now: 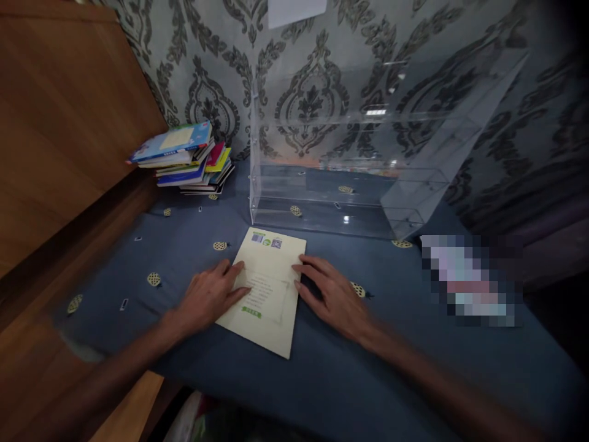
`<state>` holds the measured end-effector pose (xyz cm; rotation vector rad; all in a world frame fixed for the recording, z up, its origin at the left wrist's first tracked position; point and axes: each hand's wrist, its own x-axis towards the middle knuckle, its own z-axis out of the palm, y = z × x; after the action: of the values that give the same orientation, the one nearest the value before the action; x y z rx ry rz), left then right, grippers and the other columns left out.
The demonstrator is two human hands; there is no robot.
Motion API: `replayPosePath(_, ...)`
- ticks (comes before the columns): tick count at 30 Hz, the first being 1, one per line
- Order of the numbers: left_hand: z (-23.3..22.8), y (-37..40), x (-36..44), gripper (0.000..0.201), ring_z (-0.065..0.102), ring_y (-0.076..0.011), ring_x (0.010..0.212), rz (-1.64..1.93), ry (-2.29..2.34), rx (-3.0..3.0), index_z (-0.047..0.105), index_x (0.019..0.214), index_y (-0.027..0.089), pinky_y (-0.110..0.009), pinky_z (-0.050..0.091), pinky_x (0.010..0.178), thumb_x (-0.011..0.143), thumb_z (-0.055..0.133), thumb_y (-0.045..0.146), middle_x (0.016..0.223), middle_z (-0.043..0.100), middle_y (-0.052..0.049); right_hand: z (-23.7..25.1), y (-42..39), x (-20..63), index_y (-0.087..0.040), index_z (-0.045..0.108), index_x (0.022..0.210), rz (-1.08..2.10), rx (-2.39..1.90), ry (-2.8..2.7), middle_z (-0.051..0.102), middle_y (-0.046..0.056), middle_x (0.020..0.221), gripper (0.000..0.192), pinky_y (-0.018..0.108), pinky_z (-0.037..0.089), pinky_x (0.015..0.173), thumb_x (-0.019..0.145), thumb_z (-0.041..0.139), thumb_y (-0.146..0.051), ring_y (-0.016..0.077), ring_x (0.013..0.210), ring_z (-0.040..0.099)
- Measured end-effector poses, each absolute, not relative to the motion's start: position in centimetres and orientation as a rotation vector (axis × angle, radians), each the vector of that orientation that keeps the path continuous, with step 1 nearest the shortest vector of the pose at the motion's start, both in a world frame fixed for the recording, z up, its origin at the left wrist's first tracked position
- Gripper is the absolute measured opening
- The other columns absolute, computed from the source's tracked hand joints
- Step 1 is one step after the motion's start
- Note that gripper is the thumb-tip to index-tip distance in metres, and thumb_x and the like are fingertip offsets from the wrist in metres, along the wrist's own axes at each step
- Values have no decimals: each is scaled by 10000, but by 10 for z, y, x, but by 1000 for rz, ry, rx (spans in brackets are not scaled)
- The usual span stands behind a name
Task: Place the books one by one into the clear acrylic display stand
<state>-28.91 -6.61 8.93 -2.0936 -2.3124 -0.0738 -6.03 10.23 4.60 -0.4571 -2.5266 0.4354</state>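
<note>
Touched a pale book (269,296) flat on blue cloth (340,383), with open left hand (210,292) over one edge and open right hand (332,296) at the other. Looked light, bendable, probably smooth; best held by both long edges.

L hand (209,291) is covering pt of the bklet (267,298); the bklet's fine txt is looking too tiny to read. Rt of R hand (334,298), a pixelated obj (467,279) is hiding its details. Well beyond both hands, a wht sheet (297,11) is running off the top edge.
</note>
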Motion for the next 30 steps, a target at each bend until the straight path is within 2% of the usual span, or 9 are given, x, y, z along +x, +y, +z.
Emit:
replayPosePath(3, 82, -60, -289, 482, 669, -242, 821, -122, -2350, -2048, 511, 1358, 162, -313, 532, 631, 1030, 399, 498, 1031, 626, -113, 39, 114, -73, -176, 643, 1258, 490, -466, -2529, 615, 177, 1362, 355, 528, 565, 983, 990, 487, -349, 314, 1238, 616)
replayPosePath(8, 82, -42, -294, 513, 675, -280, 919, -114, -2412, -2053, 512, 1375, 138, -362, 552, 714, 1004, 477, 491, 1109, 630, -142, 31, 129, -88, -91, 619, 1304, 466, -430, -2550, 559, 240, 1422, 446, 554, 502, 1053, 991, 457, -363, 344, 1319, 547)
replayPosePath(12, 81, -34, -300, 494, 680, -279, 921, -220, -2418, -2080, 522, 1382, 136, -367, 545, 738, 1000, 502, 448, 1108, 661, -143, 36, 137, -99, -103, 630, 1293, 362, -419, -2593, 607, 214, 1378, 415, 595, 447, 1090, 965, 485, -312, 361, 1352, 510)
replayPosePath(16, 78, -32, -307, 495, 680, -257, 888, -290, -2418, -2112, 526, 1387, 121, -353, 530, 752, 999, 513, 429, 1071, 686, -134, 42, 122, -95, -76, 643, 1272, 335, -358, -2618, 640, 219, 1339, 390, 598, 442, 1092, 962, 497, -263, 362, 1340, 529)
replayPosePath(24, 71, -31, -319, 447, 668, -212, 861, -496, -2386, -2216, 562, 1370, 97, -318, 505, 802, 998, 504, 338, 963, 710, -105, 58, 54, -69, -129, 651, 1276, 491, 73, -2683, 688, 140, 1306, 336, 487, 466, 1120, 1012, 453, -200, 259, 1293, 596)
replayPosePath(30, 77, -28, -333, 418, 677, -196, 805, -658, -2440, -2241, 613, 1353, 133, -291, 498, 753, 989, 437, 240, 962, 757, -92, 66, 50, -120, -103, 563, 1389, 550, 258, -2886, 566, 139, 1469, 403, 467, 354, 1208, 1041, 424, -251, 228, 1389, 501)
